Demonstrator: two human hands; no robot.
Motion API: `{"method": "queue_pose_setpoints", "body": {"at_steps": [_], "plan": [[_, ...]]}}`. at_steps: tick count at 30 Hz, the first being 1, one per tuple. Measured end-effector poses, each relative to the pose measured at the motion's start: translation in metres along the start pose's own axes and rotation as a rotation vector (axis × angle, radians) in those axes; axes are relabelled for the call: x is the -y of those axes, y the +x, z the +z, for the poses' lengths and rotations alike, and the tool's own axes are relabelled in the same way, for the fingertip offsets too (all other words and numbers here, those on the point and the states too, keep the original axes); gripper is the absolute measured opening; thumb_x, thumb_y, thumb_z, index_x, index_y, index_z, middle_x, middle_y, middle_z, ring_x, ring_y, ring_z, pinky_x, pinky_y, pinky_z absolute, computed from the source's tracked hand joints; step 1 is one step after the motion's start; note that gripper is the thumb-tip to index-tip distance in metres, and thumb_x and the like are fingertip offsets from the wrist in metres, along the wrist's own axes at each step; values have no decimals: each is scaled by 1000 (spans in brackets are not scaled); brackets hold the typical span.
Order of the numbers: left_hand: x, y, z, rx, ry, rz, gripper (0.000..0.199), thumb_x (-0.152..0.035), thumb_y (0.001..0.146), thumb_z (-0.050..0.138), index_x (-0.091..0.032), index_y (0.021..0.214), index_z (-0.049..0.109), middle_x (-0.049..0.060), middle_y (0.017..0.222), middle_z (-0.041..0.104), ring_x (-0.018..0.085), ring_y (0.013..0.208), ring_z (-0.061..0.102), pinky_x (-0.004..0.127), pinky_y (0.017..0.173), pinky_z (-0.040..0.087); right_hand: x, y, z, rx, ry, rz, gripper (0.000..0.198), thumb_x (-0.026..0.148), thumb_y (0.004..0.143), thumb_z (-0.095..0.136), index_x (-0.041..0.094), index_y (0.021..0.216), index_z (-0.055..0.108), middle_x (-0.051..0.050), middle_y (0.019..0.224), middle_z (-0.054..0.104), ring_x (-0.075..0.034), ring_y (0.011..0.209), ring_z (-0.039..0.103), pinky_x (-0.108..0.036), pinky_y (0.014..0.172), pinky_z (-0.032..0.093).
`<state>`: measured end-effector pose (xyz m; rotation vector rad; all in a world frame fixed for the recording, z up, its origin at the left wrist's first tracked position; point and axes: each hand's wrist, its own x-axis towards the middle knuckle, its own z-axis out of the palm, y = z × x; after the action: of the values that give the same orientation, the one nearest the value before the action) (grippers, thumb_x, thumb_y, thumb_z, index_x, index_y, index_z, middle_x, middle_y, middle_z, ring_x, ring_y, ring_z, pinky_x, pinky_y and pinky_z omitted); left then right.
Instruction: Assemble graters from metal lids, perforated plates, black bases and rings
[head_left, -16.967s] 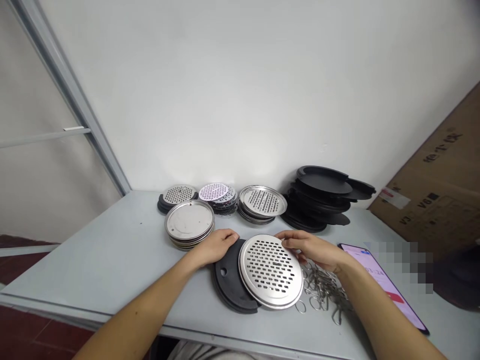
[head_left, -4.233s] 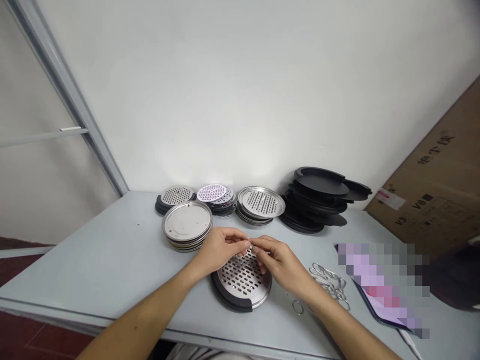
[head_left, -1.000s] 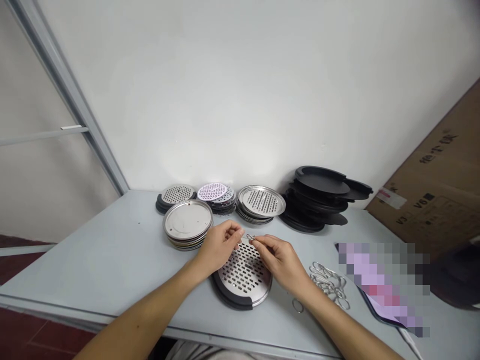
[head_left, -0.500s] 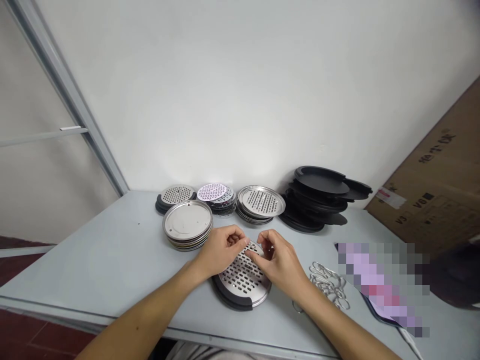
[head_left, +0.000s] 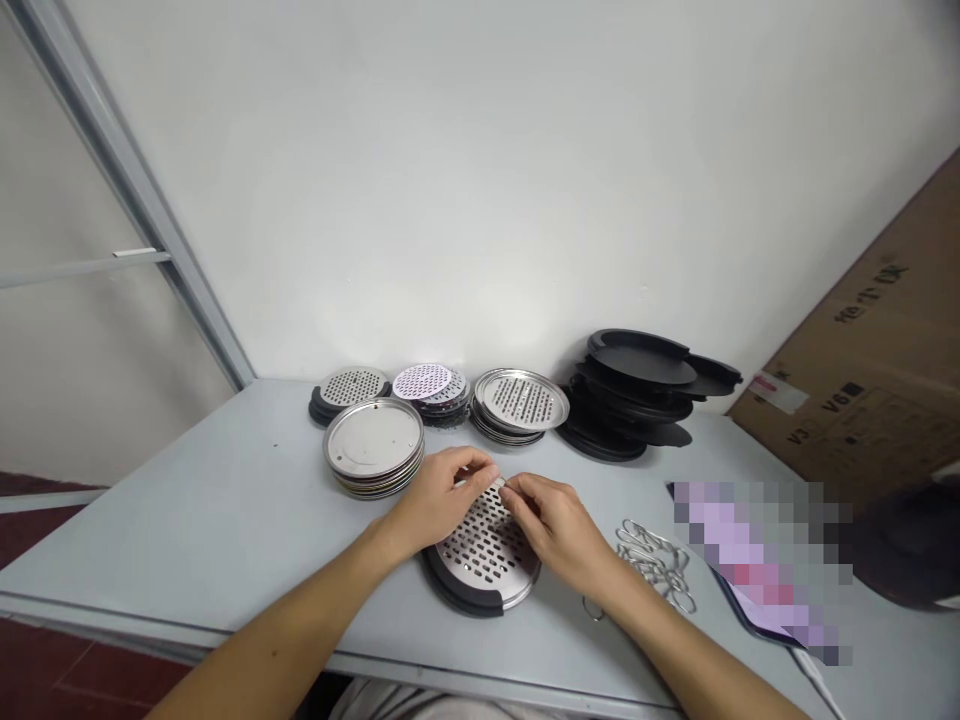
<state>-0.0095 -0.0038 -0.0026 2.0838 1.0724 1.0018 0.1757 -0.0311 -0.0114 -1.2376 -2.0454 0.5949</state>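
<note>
In front of me lies a round metal disc with rows of slots (head_left: pixel 487 550), with a black curved rim along its near left side. My left hand (head_left: pixel 448 495) is closed over its far left edge, thumb and forefinger pressed together. Just beside it my right hand (head_left: pixel 551 515) pinches at the far edge, fingertips almost touching the left ones. A bit of metal wire seems to show between the hands; the fingers mostly hide it. Right of my right forearm is a heap of bent wire loops (head_left: pixel 656 565), with a single wire ring (head_left: pixel 592 607) nearer me.
Behind the hands stand a stack of plain metal plates (head_left: pixel 375 440), a black-rimmed slotted disc (head_left: pixel 351 388), slotted sheets (head_left: pixel 424 382), slotted metal trays (head_left: pixel 521 402) and piled black plastic trays (head_left: pixel 641 365). At right are a blurred phone-like object (head_left: pixel 757 575) and a cardboard box (head_left: pixel 862 330).
My right hand has closed its fingers and turned inward over the disc's far edge. The wire loop seen between the hands before is now mostly covered. My left hand has barely moved.
</note>
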Motion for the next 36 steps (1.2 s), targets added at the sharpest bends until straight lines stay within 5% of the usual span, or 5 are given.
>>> {"method": "queue_pose_setpoints", "body": {"at_steps": [7,12,25,32,36], "plan": [[22,-1,1,5,322,47,26,-27,89,56,-20,112,65,7,112,67,23,107,58,40,96,45,-1,-3,-32,456,381,301,30,40,91,47,18,72,55,4,56,52,-9,46,47,-20,44,38],[24,-2,2,79,334,-5,31,-29,90,53,-19,118,62,9,116,65,23,110,58,40,97,44,-8,-6,-39,602,438,385,34,49,88,51,17,76,56,3,60,55,-10,48,53,-21,45,44],[27,-5,-3,105,456,-134,47,-45,91,47,-16,127,56,16,113,65,28,107,60,40,92,45,-15,0,-28,367,605,379,35,48,87,56,16,74,58,0,68,59,-13,63,58,-26,65,48],[18,-6,-6,179,595,-224,49,-54,93,36,-14,104,63,15,91,67,29,85,64,37,73,47,-20,4,-22,247,655,328,37,50,87,56,15,77,59,-2,77,60,-15,77,59,-33,80,51],[18,-6,-4,142,546,-165,47,-52,94,37,-15,101,64,14,95,66,27,90,63,38,79,47,-23,3,-26,278,668,342,37,51,86,57,15,77,59,-2,77,60,-15,75,59,-32,78,51]]}}
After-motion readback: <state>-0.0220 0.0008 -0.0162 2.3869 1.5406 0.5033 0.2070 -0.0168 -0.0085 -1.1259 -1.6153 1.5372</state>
